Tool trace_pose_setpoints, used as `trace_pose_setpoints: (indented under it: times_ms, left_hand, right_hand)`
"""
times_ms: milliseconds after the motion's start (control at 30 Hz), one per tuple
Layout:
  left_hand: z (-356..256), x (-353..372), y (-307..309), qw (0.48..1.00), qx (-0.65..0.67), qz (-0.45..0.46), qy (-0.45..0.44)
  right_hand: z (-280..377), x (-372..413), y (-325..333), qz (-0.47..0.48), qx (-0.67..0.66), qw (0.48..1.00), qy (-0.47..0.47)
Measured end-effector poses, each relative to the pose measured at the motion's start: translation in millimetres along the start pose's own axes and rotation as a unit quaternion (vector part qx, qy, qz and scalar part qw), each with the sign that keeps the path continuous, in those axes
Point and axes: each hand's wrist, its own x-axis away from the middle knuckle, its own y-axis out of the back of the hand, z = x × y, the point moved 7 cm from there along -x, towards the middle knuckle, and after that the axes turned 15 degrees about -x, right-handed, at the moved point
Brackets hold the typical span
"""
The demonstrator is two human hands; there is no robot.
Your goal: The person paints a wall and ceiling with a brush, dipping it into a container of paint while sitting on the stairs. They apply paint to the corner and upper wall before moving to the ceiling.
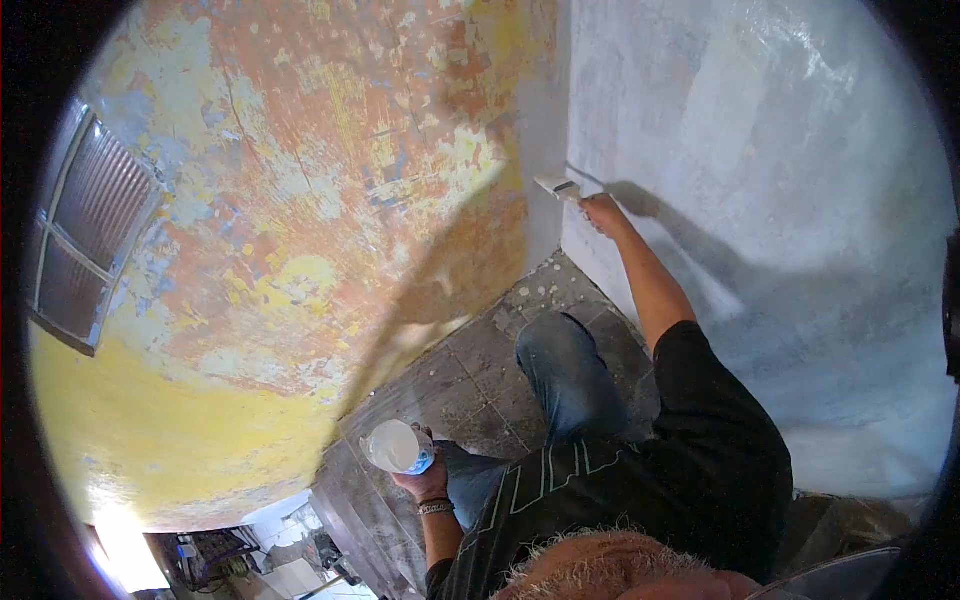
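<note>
My right hand [603,215] grips the handle of a wide, flat paintbrush [556,186], arm stretched up to the corner where two walls meet. The bristles point left, at the strip of whitish coat on the left wall's edge. Low on the left, my left hand [425,480] is wrapped round a small plastic tub [418,458] with a blue-printed side. White paint or primer [393,445] shows inside it. The right-hand wall [740,150] has a streaky whitish-grey coat, while the left wall [330,180] is patchy orange, yellow and white.
A ribbed-glass window [100,200] is set in the left wall. Dark floor tiles [465,395] lie underfoot, with white splatters [540,285] near the corner. At the lower left are bright light [125,555] and a clutter of dark equipment [210,560].
</note>
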Motion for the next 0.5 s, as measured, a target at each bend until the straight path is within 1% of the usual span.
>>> trace_pose_setpoints:
  times_ms: [33,67,100,133,167,200,233,267,300,333,367,400,433,467,500]
  left_hand:
    - [1,-3,2,0.999,-0.003,-0.034,0.004]
    - [1,-7,5,0.998,-0.007,-0.067,0.009]
    - [-22,-9,13,0.998,-0.024,-0.059,0.002]
    - [-25,-14,18,1.000,-0.013,-0.012,0.001]
    - [-28,-18,17,0.999,-0.001,0.034,0.001]
    - [-29,-18,10,0.999,-0.002,0.036,0.002]
    - [-31,-17,4,0.999,-0.033,-0.023,-0.008]
    - [-32,-16,3,0.994,-0.062,-0.083,-0.017]
    - [-29,-17,2,0.995,-0.060,-0.083,-0.014]
    - [-30,-19,0,0.990,-0.111,-0.079,-0.031]
    - [-33,-21,-1,0.983,-0.163,-0.076,-0.047]
    - [-35,-22,-1,0.982,-0.164,-0.077,-0.047]
    - [-31,-24,-3,0.992,-0.109,-0.059,-0.014]
    - [-27,-24,-6,0.998,-0.052,-0.042,0.019]
    - [-27,-23,-8,0.997,-0.052,-0.045,0.020]
  right_hand:
    - [36,8,-3,-0.020,0.107,0.987,0.119]
    - [75,19,-10,-0.042,0.212,0.948,0.235]
    - [103,24,-24,-0.071,0.274,0.939,0.194]
    - [147,38,-28,-0.156,0.314,0.896,0.274]
    - [186,44,-37,-0.142,0.349,0.862,0.339]
    - [228,65,-42,-0.118,0.324,0.877,0.334]
    - [261,64,-38,-0.141,0.371,0.851,0.343]
    - [297,80,-35,-0.177,0.372,0.824,0.390]
    - [331,112,-36,-0.203,0.349,0.819,0.407]
    - [363,127,-34,-0.215,0.290,0.785,0.504]
    - [391,144,-30,-0.246,0.264,0.745,0.561]
    - [422,165,-33,-0.266,0.260,0.725,0.580]
    - [441,179,-41,-0.284,0.256,0.704,0.598]
    - [440,177,-50,-0.282,0.257,0.707,0.596]
    - [440,178,-58,-0.318,0.280,0.682,0.596]
